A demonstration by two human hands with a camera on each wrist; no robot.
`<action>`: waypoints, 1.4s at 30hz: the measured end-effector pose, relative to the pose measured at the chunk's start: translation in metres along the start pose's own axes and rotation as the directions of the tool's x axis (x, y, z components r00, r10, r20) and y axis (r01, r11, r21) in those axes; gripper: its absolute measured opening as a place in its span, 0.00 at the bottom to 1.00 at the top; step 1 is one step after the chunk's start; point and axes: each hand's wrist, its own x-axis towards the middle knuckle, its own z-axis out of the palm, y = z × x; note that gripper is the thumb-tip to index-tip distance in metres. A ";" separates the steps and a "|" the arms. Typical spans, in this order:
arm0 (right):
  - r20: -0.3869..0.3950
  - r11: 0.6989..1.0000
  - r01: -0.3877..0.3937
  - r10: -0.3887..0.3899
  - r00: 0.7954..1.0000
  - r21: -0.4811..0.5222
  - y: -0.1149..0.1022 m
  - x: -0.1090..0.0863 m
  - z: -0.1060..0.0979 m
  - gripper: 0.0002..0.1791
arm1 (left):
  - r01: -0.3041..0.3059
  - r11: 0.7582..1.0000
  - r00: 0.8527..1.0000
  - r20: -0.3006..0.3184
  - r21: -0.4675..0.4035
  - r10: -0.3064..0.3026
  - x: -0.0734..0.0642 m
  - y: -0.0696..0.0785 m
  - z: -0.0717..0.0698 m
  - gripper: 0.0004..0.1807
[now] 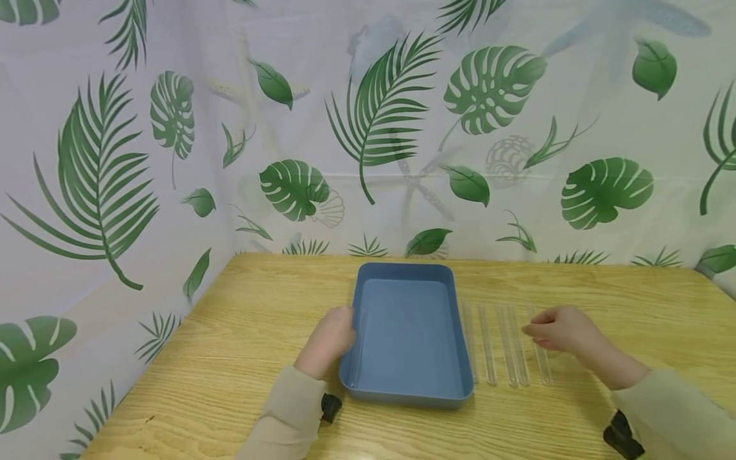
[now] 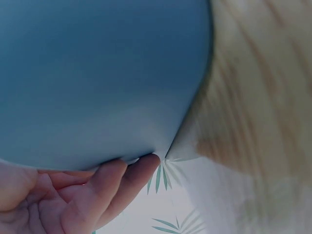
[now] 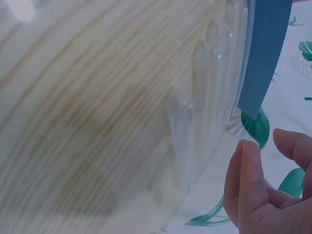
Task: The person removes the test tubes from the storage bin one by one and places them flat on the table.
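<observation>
A blue rectangular tray [image 1: 411,402] lies on the wooden table, with one clear tube [image 1: 358,351] along its left inner wall. My left hand [image 1: 332,338] grips the left rim of the tray; in the left wrist view its bent fingers [image 2: 100,190] meet the rim, and the thumb's contact is hidden. Right of the tray lie several clear test tubes [image 1: 508,351] in a row, rounded ends toward me. My right hand [image 1: 566,329] hovers over the rightmost tube [image 1: 543,367]. In the right wrist view, a gap separates its thumb and fingers [image 3: 251,170], with nothing between them.
The wooden table [image 1: 241,358] extends on both sides of the tray. A white cloth [image 1: 402,217] printed with green leaves hangs behind the table and along its left side. Dark wrist straps [image 1: 623,437] show under the sleeves.
</observation>
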 end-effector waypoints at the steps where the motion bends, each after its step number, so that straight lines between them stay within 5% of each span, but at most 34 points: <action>1: 0.000 1.000 0.005 -0.005 1.000 0.008 -0.002 0.000 0.002 0.27 | 0.000 1.000 1.000 0.000 0.001 0.000 0.000 0.000 0.000 0.12; 22: 0.045 0.984 0.043 -0.051 0.998 0.171 -0.056 0.009 0.049 0.23 | -0.008 1.000 1.000 0.007 0.006 0.008 0.000 0.005 0.002 0.13; 42: 0.050 0.975 0.016 -0.027 0.998 0.220 -0.092 0.029 0.104 0.14 | -0.009 1.000 1.000 -0.015 0.020 0.009 -0.002 0.002 0.001 0.15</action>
